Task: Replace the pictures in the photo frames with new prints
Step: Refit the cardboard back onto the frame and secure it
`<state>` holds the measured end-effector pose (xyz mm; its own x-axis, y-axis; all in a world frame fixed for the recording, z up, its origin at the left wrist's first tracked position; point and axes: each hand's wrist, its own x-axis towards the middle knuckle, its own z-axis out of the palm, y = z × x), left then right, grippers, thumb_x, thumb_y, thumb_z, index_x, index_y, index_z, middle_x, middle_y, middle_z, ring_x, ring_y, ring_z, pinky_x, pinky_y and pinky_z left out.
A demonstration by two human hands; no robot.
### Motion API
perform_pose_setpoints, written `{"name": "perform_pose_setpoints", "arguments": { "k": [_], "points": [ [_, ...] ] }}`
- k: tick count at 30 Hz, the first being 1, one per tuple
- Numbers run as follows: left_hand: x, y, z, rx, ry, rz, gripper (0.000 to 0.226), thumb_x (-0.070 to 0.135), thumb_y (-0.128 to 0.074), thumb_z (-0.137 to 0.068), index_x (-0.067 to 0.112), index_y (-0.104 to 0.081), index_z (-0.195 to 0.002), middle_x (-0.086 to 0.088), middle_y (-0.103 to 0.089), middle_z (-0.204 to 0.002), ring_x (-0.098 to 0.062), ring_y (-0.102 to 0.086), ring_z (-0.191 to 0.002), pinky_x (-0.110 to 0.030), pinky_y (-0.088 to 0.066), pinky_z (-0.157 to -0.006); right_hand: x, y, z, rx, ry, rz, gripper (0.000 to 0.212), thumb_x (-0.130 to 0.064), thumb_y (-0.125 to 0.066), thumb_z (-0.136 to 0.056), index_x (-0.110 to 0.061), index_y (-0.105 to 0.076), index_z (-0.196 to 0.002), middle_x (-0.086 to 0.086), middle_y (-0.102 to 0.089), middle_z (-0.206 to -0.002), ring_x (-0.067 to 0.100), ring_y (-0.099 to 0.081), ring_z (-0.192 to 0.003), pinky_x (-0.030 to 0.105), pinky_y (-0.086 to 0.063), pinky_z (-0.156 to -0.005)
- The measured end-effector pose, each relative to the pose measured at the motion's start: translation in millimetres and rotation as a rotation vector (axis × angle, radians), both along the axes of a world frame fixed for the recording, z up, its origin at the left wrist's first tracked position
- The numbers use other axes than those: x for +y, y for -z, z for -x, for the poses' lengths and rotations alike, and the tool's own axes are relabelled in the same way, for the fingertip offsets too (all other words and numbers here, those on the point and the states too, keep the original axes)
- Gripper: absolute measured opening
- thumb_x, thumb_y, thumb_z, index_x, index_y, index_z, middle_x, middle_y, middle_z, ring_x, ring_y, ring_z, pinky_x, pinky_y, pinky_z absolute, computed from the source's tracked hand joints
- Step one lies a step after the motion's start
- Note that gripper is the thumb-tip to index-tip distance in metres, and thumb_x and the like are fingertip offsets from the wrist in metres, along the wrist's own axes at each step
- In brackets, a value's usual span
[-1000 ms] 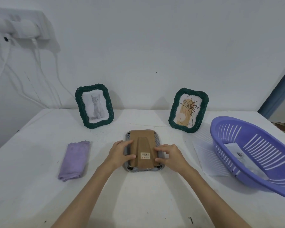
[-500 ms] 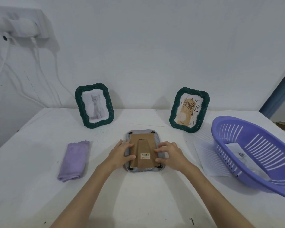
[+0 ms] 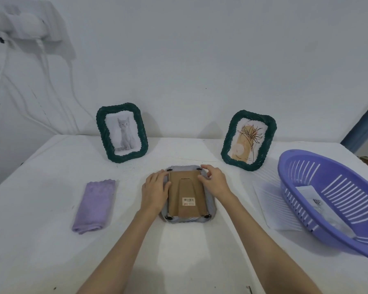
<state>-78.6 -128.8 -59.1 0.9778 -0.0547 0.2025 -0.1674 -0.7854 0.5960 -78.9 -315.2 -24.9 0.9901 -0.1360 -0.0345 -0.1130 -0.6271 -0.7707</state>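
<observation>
1. You have the grey woven frame (image 3: pixel 189 220) lying face down at the near centre of the white table (image 3: pixel 40 240), brown card backing (image 3: pixel 186 194) up
2. Your left hand (image 3: pixel 155 193) lies flat, steadying the left edge; your right hand (image 3: pixel 214 180) pinches the far right black clip (image 3: pixel 198 169)
3. Next, probably: turn each clip aside, then lift the backing
4. The barcode sticker (image 3: pixel 188 201) is too small to read

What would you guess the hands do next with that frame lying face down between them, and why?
Probably the right hand turns the black tab at the far right corner aside. The grey frame lies face down, its cardboard backing still pinned at all four corners, with the left hand steadying it.
</observation>
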Motion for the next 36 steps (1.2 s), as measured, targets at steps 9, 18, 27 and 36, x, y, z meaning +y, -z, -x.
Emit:
{"name": "perform_pose_setpoints", "arguments": {
  "k": [9,18,27,36],
  "points": [
    [-4.6,-3.8,-14.9,-0.018,-0.070,0.038,0.038,0.035,-0.048,-0.092,0.019,-0.051,-0.126,-0.006,-0.050,-0.128,-0.023,-0.041,-0.122,-0.036,-0.030,-0.100,4.9,1.2,-9.1,0.065,-0.101,0.082,0.047,-0.017,-0.057,-0.090,-0.014,-0.045,-0.135,0.020,-0.042,-0.128,0.031,-0.042,-0.122,0.023,-0.031,-0.099],
    [-7.3,-3.0,-24.5,0.059,-0.066,-0.038,0.038,0.040,-0.045,-0.093,0.031,-0.048,-0.130,-0.004,-0.042,-0.125,-0.023,-0.033,-0.120,-0.034,-0.022,-0.099,1.2,2.3,-10.2,0.019,-0.132,0.135,0.040,-0.020,-0.059,-0.089,-0.016,-0.053,-0.128,0.015,-0.046,-0.108,0.030,-0.046,-0.113,0.024,-0.034,-0.090],
    [-6.4,0.1,-24.1,0.022,-0.047,-0.026,0.034,0.040,-0.046,-0.092,0.029,-0.052,-0.124,-0.004,-0.042,-0.125,-0.022,-0.031,-0.122,-0.035,-0.022,-0.099,2.2,8.8,-3.6,-0.029,-0.095,0.043,0.054,-0.023,-0.060,-0.088,-0.018,-0.039,-0.138,0.017,-0.047,-0.114,0.028,-0.047,-0.113,0.026,-0.035,-0.095],
    [-6.9,-1.5,-22.0,-0.001,-0.045,-0.051,0.031,0.039,-0.047,-0.092,0.026,-0.056,-0.118,-0.003,-0.045,-0.123,-0.023,-0.035,-0.120,-0.035,-0.026,-0.097,3.3,13.2,-4.3,-0.050,-0.079,0.052,0.038,-0.022,-0.058,-0.089,-0.015,-0.054,-0.127,0.007,-0.036,-0.097,0.030,-0.049,-0.107,0.018,-0.031,-0.083]
  ]
}}
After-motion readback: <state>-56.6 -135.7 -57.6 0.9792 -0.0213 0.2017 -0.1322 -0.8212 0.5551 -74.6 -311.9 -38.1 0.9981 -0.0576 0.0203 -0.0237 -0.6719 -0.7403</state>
